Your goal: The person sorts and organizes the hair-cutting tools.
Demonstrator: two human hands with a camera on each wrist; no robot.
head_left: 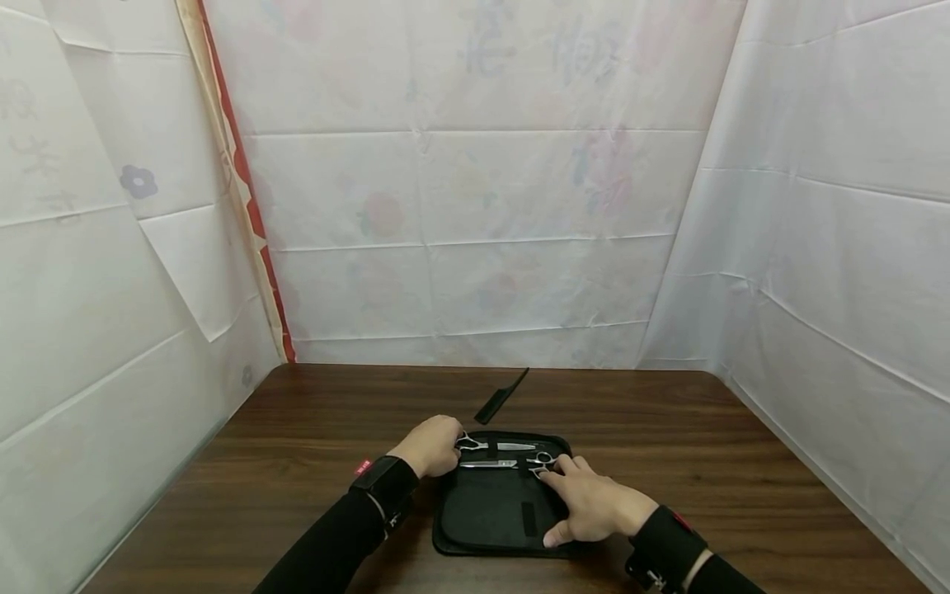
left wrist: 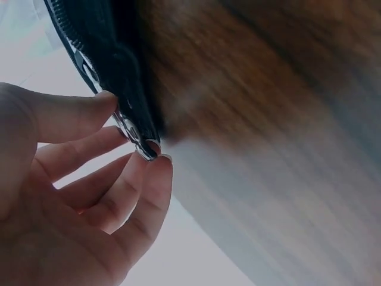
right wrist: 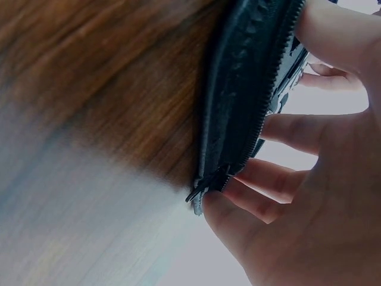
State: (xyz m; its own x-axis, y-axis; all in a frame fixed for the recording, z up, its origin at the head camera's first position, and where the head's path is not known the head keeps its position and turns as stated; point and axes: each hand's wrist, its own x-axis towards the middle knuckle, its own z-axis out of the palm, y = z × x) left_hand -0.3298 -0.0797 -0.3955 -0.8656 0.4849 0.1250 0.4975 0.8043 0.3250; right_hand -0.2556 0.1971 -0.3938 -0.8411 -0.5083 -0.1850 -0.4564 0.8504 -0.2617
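While your left grip pinches the edge of the black case on the counter, your right grip, loosely spread, touches its opposite side; positioning seems in hand, next calling for level scissors.

From the near side of the bench, my head view looks forward and down, reaching both far corners. My wrist views look closely past the left fingers and right fingers at the black case, shared by all three.
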